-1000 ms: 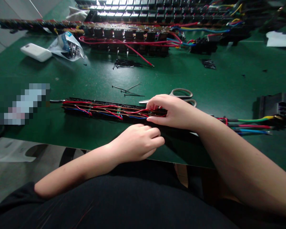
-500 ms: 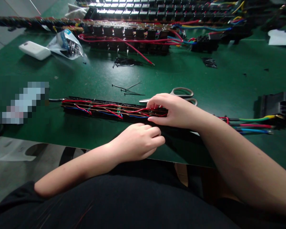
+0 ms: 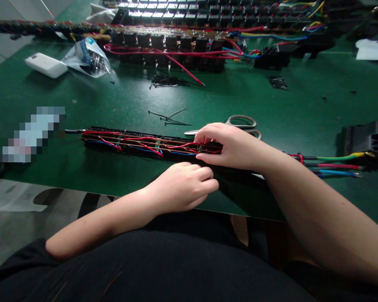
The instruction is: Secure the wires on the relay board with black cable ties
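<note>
A long black strip [image 3: 138,142] with red and blue wires along its top lies across the green table. My right hand [image 3: 236,147] is closed over the strip's right part, thumb on the near side and fingers on the far side. Just in front of the strip, my left hand [image 3: 184,186] is curled into a fist; whatever may be inside it is hidden. Behind my right hand lie scissors [image 3: 242,121], partly covered by it. A few loose black cable ties [image 3: 170,117] rest beyond the strip.
More cable ties lie in a pile [image 3: 168,81] and a bundle [image 3: 277,82]. At the back are rows of wired black strips [image 3: 182,42], a plastic bag [image 3: 90,58] and a white box-shaped object [image 3: 45,65]. A black connector block [image 3: 368,140] stands at right, near coloured cables [image 3: 337,166].
</note>
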A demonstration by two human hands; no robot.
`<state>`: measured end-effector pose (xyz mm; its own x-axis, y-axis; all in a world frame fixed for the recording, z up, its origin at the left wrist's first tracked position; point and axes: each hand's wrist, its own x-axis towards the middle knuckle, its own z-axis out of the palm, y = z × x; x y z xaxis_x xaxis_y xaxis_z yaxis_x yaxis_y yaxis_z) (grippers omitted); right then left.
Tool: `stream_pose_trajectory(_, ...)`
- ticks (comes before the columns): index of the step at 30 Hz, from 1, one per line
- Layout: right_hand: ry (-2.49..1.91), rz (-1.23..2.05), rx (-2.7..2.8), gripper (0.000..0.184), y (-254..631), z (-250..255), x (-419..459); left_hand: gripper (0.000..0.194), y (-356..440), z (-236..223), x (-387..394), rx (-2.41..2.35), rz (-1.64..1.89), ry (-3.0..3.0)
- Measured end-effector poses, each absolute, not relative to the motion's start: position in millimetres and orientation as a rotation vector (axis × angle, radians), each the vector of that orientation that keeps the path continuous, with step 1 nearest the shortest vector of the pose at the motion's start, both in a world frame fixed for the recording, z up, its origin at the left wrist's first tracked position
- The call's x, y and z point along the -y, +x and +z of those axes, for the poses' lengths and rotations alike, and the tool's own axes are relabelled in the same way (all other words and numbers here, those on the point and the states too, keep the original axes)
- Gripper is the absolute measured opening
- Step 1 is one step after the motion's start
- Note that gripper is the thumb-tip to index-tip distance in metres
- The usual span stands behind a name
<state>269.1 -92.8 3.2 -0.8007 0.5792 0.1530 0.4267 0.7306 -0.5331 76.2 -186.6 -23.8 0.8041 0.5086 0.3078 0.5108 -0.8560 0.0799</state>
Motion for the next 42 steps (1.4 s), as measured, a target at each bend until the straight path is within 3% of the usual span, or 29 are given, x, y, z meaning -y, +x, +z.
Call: stream_pose_trajectory(42,-0.816,0.724,2.626,0.020,268.8,5.4,94.2,0.019,76.6,-24.4,186.9,0.881,-0.419,-2.998)
